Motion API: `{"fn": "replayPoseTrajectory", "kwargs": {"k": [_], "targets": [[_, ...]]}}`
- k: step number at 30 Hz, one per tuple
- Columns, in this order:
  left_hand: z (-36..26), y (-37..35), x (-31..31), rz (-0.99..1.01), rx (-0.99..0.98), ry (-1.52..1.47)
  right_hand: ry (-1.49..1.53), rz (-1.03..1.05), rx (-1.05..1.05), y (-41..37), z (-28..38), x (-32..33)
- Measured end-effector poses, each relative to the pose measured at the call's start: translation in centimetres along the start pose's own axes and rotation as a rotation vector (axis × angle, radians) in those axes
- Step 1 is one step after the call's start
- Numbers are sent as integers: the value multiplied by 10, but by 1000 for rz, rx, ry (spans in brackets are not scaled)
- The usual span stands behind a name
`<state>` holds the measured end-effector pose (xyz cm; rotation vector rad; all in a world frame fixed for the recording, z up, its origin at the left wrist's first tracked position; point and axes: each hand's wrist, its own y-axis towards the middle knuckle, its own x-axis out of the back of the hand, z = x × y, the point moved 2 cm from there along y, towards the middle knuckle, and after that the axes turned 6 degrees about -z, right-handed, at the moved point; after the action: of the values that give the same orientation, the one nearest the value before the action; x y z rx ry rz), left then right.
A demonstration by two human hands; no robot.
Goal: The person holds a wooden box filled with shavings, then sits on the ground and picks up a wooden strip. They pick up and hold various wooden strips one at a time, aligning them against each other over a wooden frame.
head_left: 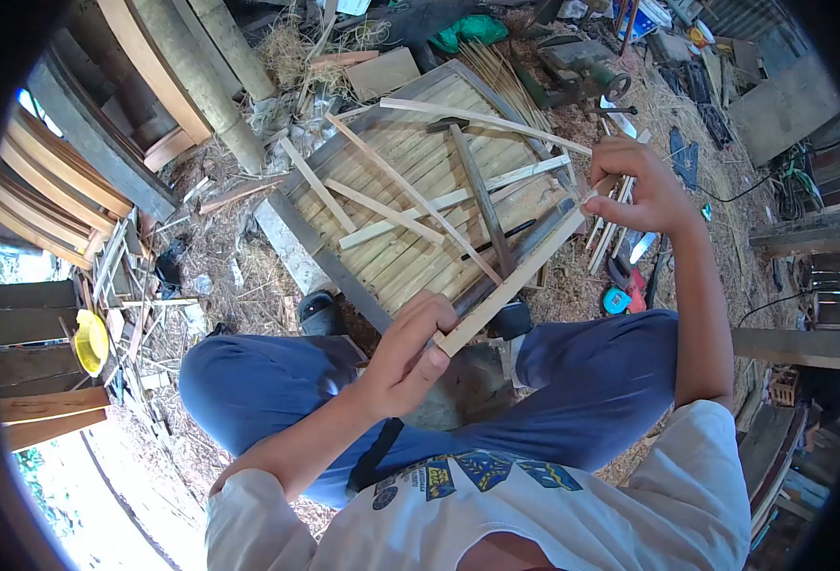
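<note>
A pale wooden strip (517, 278) slants across the space above my knees, its two ends in my hands. My left hand (408, 347) is closed on the near end, thumb along one side and fingers curled over the other. At the far end, my right hand (637, 186) pinches the strip between thumb and bent fingers. Beneath it lies a low slatted wooden panel (396, 276) in a grey frame. A hammer (482, 195) rests there among several loose strips (410, 195), with a dark pen-like stick (520, 229) beside its handle.
A red and teal tape measure (620, 300) lies on the straw-strewn ground at right, near more strips (605, 238). A metal vise-like tool (591, 76) stands behind. Wooden posts (206, 76) rise at left, and a yellow hard hat or bowl (90, 343) sits far left.
</note>
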<state>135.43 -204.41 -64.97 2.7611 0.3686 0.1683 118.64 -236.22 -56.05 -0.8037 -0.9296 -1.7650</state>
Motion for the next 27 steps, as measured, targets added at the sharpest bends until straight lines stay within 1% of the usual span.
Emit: {"fn": "replayPoseTrajectory", "kwargs": {"k": [9, 15, 21, 27], "targets": [[5, -3, 0, -33, -9, 30, 10, 10, -7, 5, 1, -2], [4, -4, 0, -12, -4, 30, 4, 19, -8, 6, 3, -2], [6, -6, -1, 35, -53, 15, 21, 15, 15, 5, 3, -2], [5, -7, -1, 29, -36, -3, 26, 12, 16, 4, 3, -1]]}}
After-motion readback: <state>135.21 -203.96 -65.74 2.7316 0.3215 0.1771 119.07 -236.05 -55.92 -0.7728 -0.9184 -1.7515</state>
